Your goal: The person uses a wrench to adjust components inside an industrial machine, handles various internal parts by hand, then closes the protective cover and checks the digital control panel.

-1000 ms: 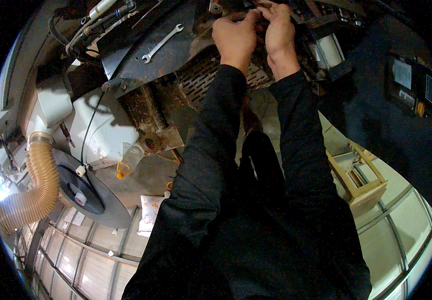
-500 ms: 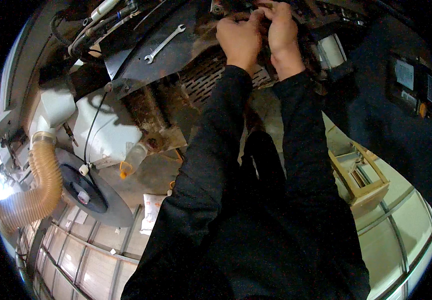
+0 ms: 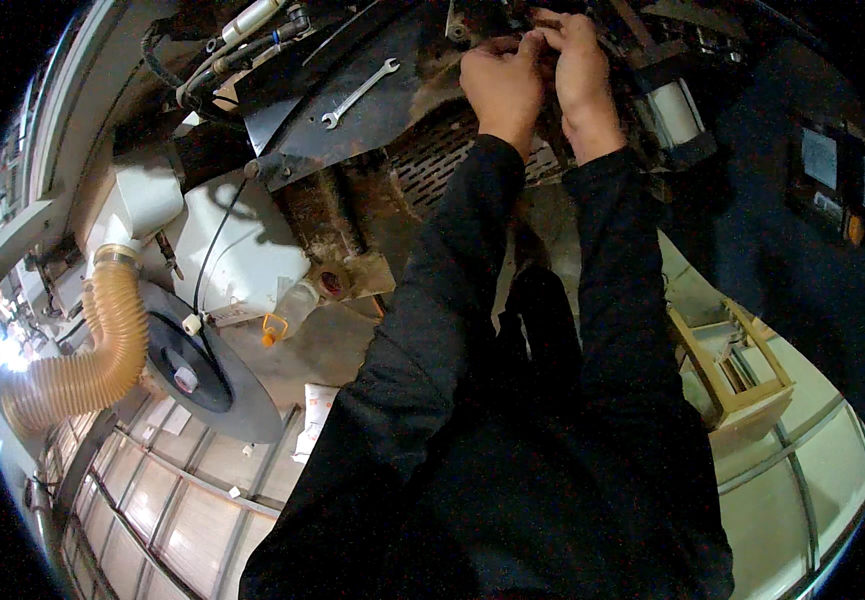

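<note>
Up at the top edge of the machine, both hands work close together on a dark part point(image 3: 542, 30) of the mechanism, which is too shadowed to name more exactly. The left hand point(image 3: 500, 85) is curled, fingers bent in and thumb pressed toward them, pinching at something small against that part; what it pinches cannot be made out. The right hand point(image 3: 582, 70) lies just beside it, touching or nearly touching, its fingers also bent and closed down onto the same spot, so neither hand is spread. Both black sleeves point(image 3: 452, 260) run down from the hands to the lower edge and cover much of the middle of the view. Left of the hands, a silver wrench point(image 3: 359, 93) lies flat on a dark metal plate point(image 3: 352, 130), well apart from the fingers. Under the wrists sits a perforated metal grate point(image 3: 432, 160), partly hidden by the left forearm. Just right of the right wrist stands a pale cylinder point(image 3: 674, 112) on the machine. Further left, a white housing point(image 3: 242, 250) carries a ribbed tan hose point(image 3: 102, 350) that bends toward the left edge, with a black round disc point(image 3: 192, 360) beside it. A small wooden frame point(image 3: 732, 370) stands on the floor at the right.
</note>
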Demonstrator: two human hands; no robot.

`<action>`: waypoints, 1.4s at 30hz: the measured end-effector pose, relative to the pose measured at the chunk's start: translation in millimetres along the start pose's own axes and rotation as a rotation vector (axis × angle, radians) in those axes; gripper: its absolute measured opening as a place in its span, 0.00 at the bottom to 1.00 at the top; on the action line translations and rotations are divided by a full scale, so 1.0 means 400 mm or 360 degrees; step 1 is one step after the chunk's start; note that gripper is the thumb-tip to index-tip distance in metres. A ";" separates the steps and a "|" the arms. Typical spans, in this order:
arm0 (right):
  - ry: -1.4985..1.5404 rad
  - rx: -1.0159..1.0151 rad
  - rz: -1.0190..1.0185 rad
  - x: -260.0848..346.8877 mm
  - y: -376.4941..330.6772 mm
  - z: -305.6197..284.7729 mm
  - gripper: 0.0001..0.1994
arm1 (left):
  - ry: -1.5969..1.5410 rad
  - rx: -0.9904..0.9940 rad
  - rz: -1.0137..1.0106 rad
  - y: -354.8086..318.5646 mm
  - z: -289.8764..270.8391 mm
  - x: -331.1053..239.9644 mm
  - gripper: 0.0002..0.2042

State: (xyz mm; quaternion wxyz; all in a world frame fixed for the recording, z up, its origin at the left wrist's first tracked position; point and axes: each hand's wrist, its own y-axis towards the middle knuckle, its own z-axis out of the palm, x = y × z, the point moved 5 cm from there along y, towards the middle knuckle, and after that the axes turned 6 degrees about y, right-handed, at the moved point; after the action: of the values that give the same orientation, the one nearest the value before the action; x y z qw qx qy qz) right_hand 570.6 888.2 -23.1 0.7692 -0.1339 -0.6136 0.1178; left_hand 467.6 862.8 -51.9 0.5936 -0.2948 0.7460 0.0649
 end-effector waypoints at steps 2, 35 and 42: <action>0.0002 0.0010 -0.0034 0.002 0.006 -0.006 0.30 | 0.0017 -0.0015 0.0023 -0.003 0.002 -0.004 0.16; -0.1868 -0.0311 -0.0873 -0.001 -0.023 0.014 0.16 | 0.1632 -0.0536 0.0856 -0.069 -0.674 -0.011 0.16; -0.1939 -0.0268 -0.0671 -0.008 -0.012 0.027 0.17 | 0.2520 -0.0398 0.1021 0.088 -0.584 -0.055 0.27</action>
State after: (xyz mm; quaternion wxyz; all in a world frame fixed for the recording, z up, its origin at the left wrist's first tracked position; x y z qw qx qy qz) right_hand 559.5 883.1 -22.1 0.2768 0.0204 -0.9603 -0.0292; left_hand 254.2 795.1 26.8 -0.1849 -0.0916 0.9747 0.0864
